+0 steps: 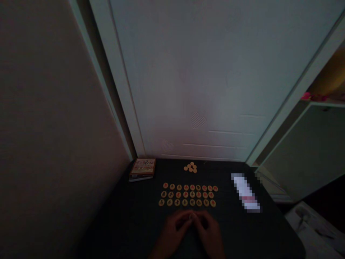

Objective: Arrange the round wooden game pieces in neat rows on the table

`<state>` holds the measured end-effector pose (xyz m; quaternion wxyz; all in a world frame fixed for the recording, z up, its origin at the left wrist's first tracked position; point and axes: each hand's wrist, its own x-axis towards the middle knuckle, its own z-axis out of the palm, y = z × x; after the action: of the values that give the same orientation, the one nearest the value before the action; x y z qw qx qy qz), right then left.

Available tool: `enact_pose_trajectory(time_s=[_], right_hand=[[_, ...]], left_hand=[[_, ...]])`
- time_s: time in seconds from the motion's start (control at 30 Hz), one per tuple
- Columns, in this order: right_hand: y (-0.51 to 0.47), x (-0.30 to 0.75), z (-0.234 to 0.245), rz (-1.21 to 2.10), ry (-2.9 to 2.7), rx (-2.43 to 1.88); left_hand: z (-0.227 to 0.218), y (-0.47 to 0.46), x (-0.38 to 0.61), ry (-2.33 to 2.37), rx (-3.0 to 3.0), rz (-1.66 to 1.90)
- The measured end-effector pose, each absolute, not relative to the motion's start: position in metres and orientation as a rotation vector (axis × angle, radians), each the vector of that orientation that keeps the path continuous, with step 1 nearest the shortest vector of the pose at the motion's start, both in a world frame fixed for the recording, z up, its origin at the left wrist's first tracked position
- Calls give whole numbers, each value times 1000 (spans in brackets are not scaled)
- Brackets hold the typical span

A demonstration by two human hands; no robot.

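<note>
My left hand point(175, 227) and my right hand point(205, 226) meet at the front of the dark table point(129, 223). Their fingers are curled and the fingertips and thumbs press together. A small pale spot shows between them; whether it is a nail or a held thing I cannot make out. Just beyond the fingers lie three rows of round Chinese chess pieces point(185, 194), face up with red or black characters. Farther back, a loose cluster of similar discs point(191, 167) shows plain pale faces.
A small stack of books or a box point(142, 169) sits at the table's back left corner. On the right lies a pixelated white strip point(245, 192) with a pinkish band. A white panel point(188, 72) rises behind the table, and a wall point(54, 126) stands at the left.
</note>
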<state>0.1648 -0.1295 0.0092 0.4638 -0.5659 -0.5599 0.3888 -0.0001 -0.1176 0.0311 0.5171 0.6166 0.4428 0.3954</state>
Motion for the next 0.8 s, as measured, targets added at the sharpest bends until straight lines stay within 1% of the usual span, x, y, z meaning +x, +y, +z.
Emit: enact_pose_trajectory(time_s=[0.37, 0.8], right_hand=[[-131, 163, 14, 982, -1423, -1304], [-134, 159, 17, 902, -1495, -1290]], left_hand=[[34, -118, 1, 1119, 1509, 1026], [24, -111, 6, 1131, 1268, 1080]])
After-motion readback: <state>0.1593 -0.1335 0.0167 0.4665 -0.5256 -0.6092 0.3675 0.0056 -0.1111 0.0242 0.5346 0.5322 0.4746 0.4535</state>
